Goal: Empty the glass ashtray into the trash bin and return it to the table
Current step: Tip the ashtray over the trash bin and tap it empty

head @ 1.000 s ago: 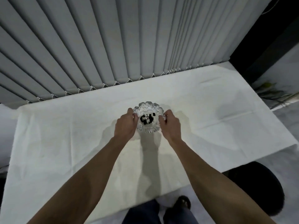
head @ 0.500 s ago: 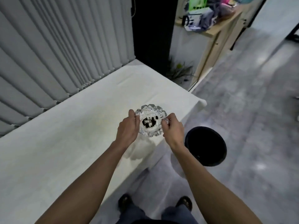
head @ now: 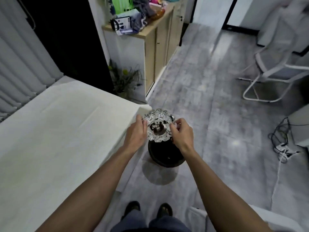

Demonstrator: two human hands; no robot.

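Ashtray [head: 158,127] held level above bin [head: 165,154], past table [head: 66,131] corner | left hand [head: 135,133], right hand [head: 181,133]: fingers closed on opposite rim edges, keeping ash inside | not yet tipped.

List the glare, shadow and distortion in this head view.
Head view: glare patches on the glossy floor; soft round shadow beneath the trash bin; the glass ashtray glints between left hand and right hand; wide-angle lens bows the cabinet and chair.
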